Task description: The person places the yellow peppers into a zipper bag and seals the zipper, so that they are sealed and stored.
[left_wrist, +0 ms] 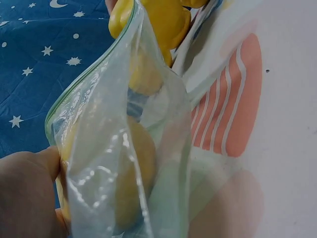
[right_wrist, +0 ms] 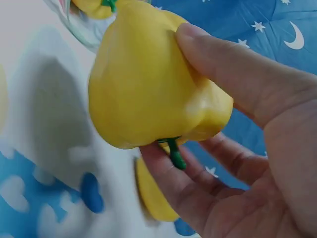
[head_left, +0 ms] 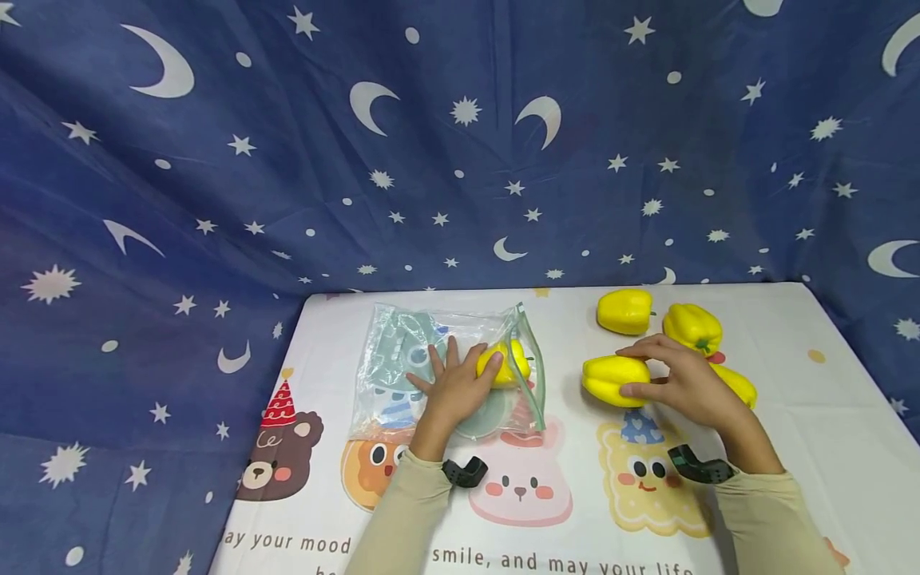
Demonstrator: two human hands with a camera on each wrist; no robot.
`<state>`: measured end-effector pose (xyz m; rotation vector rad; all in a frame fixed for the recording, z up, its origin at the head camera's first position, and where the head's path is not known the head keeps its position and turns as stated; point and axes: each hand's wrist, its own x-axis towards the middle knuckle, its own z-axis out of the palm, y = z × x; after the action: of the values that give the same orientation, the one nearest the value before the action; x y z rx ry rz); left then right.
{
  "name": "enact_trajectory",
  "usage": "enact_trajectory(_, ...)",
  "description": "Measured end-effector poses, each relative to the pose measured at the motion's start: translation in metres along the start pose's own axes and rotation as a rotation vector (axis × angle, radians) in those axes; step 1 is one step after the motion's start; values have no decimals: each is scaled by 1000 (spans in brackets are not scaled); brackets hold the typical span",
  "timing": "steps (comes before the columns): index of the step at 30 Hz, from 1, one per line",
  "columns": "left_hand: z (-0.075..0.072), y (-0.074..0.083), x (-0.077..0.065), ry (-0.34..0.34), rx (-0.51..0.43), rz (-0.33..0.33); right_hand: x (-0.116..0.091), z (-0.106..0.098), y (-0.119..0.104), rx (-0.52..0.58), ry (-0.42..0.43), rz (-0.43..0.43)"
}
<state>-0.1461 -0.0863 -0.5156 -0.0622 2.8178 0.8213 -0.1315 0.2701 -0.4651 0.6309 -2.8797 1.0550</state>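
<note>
A clear zip bag with a green closure strip lies toward the left of the table, its mouth facing right. Inside it, near the mouth, is one yellow bell pepper. My left hand rests on the bag with fingers spread, its thumb over the bagged pepper. To the right, my right hand grips another yellow bell pepper between thumb and fingers. That pepper's green stem points back toward the palm, and its narrower end faces the bag.
Behind the right hand sit two more yellow peppers, and a third pepper is partly hidden by that hand. The white tablecloth carries printed cartoon figures. A blue curtain with moons and stars hangs behind and along the left.
</note>
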Motion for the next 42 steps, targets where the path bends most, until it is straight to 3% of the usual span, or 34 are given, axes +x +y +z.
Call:
enact_trajectory(7, -1, 0, 0, -2, 8, -4, 8, 23, 5, 321, -97, 158)
enact_trajectory(18, 1, 1, 1, 4, 19, 2, 18, 59, -4, 660, -117, 287)
enact_trajectory(25, 1, 3, -1, 11, 35, -3, 17, 76, -13, 713, -118, 328)
enact_trajectory(30, 3, 3, -1, 24, 47, -8, 17, 74, -21, 669, -141, 354)
enact_trajectory(42, 2, 6, -3, 18, 55, -2, 15, 81, -26, 771, -109, 369)
